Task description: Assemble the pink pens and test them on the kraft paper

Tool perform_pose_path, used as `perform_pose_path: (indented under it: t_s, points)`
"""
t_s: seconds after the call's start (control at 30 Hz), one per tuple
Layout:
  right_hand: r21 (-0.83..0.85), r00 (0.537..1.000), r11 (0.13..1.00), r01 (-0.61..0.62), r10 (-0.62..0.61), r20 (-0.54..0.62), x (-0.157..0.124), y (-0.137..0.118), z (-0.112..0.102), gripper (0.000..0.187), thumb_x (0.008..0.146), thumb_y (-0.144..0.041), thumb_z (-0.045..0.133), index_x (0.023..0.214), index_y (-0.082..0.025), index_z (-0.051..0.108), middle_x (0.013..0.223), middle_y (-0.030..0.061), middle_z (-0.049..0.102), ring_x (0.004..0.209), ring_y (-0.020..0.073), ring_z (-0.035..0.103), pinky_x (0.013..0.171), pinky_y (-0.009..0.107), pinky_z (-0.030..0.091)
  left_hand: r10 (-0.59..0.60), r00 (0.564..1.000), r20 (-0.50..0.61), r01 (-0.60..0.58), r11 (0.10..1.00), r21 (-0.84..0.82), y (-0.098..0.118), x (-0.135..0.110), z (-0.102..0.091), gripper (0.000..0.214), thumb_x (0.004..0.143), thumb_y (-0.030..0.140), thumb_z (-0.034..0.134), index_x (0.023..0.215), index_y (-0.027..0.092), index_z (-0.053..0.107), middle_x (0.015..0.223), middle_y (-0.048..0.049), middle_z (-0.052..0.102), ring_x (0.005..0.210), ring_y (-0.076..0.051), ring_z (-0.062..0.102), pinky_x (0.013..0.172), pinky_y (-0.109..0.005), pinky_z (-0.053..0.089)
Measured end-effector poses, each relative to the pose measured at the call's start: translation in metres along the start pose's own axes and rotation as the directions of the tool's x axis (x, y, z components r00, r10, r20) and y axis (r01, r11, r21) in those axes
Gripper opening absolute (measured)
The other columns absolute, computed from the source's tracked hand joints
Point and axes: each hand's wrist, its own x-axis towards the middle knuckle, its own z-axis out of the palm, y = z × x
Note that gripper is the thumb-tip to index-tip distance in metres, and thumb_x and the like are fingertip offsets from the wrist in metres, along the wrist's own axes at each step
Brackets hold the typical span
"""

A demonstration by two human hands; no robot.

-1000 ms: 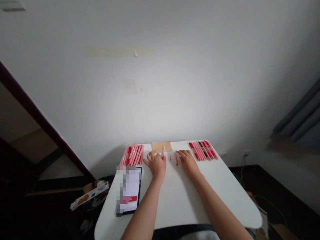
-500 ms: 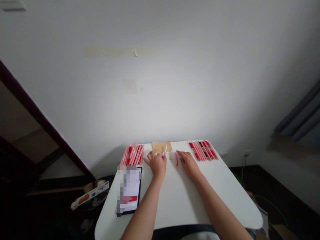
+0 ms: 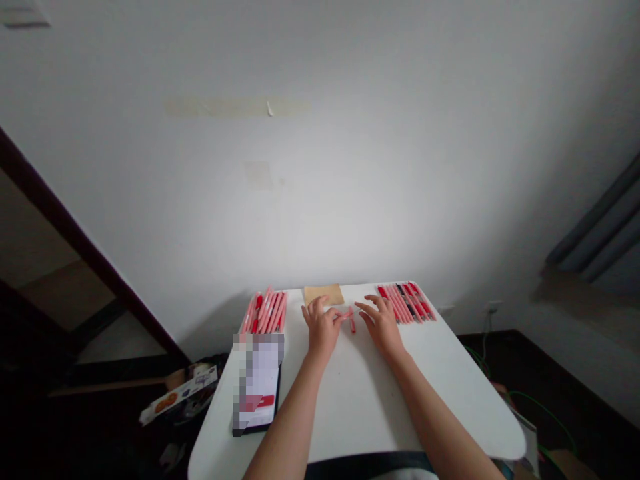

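Observation:
My left hand point(image 3: 323, 327) pinches a slim pink pen part point(image 3: 345, 314) between thumb and fingertips, and the part points right toward my other hand. At its far end is a pale tip, small and hard to make out. Close by on the right is my right hand point(image 3: 384, 327), its fingers apart and nothing visible held in them. A short red-pink pen barrel point(image 3: 353, 325) lies on the white table point(image 3: 365, 400) between the hands, partly behind the held part. A small brown paper piece point(image 3: 325, 293) lies just beyond my left fingers.
Several pink and red pens point(image 3: 267, 312) lie in a pile at the back left. A row of pink, red and black pens point(image 3: 407, 303) is at the back right. A phone point(image 3: 263, 387), partly blurred, lies beside my left forearm. The wall point(image 3: 320, 220) stands behind the table.
My left hand has turned the pen part from pointing away to pointing right. My right hand has lifted from the table beside the barrel, fingers now spread.

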Motion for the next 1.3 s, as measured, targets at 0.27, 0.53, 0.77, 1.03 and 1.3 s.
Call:
perform_pose_path:
  t_s: [0.27,0.53,0.77,1.03,1.3]
  points:
    - [-0.005,0.998,0.999,-0.049,0.049,0.032,-0.0008,0.0032,0.0003,0.018,0.088,-0.026,0.058,0.095,-0.028,0.074,0.094,0.0066,0.062,0.095,0.0237,0.050,0.082,0.038,0.045,0.016,1.000,0.000,-0.016,1.000,-0.022,0.0005,0.0005,-0.0014,0.016,0.080,0.040,0.062,0.079,0.026,0.071,0.127,-0.0055,0.054,0.125,-0.025,0.042,0.112,-0.059,0.019]
    - [0.062,0.994,0.993,-0.104,0.101,0.050,-0.0003,0.0069,0.0010,0.019,0.088,-0.025,0.056,0.091,-0.024,0.075,0.086,0.0079,0.062,0.091,0.0242,0.050,0.080,0.037,0.044,-0.063,0.997,-0.051,0.061,0.997,-0.042,-0.0014,0.0021,0.0004,0.010,0.078,0.034,0.066,0.079,0.024,0.070,0.124,-0.0070,0.056,0.123,-0.025,0.045,0.109,-0.059,0.026]
    - [0.096,0.989,0.985,-0.143,0.138,0.054,-0.0001,0.0086,-0.0005,0.023,0.089,-0.028,0.053,0.090,-0.024,0.075,0.084,0.0084,0.062,0.090,0.0244,0.050,0.079,0.038,0.043,-0.176,0.979,-0.105,0.176,0.984,-0.002,-0.0042,0.0035,-0.0010,0.010,0.080,0.032,0.064,0.081,0.023,0.070,0.123,-0.0084,0.058,0.122,-0.027,0.047,0.106,-0.059,0.029]
    - [0.111,0.985,0.979,-0.170,0.167,0.034,-0.0002,0.0083,-0.0025,0.024,0.089,-0.028,0.052,0.090,-0.023,0.076,0.084,0.0087,0.062,0.090,0.0243,0.050,0.080,0.037,0.042,-0.248,0.962,-0.118,0.250,0.968,0.007,-0.0036,0.0041,-0.0028,0.010,0.080,0.031,0.064,0.083,0.024,0.070,0.125,-0.0076,0.058,0.123,-0.027,0.046,0.108,-0.062,0.024]
    - [0.093,0.984,0.980,-0.178,0.176,0.025,-0.0009,0.0096,-0.0030,0.024,0.090,-0.027,0.052,0.093,-0.022,0.075,0.084,0.0087,0.063,0.090,0.0246,0.050,0.080,0.036,0.042,-0.266,0.955,-0.131,0.270,0.963,0.008,-0.0039,0.0042,-0.0046,0.010,0.081,0.030,0.062,0.085,0.024,0.069,0.124,-0.0086,0.058,0.122,-0.027,0.048,0.106,-0.060,0.028]
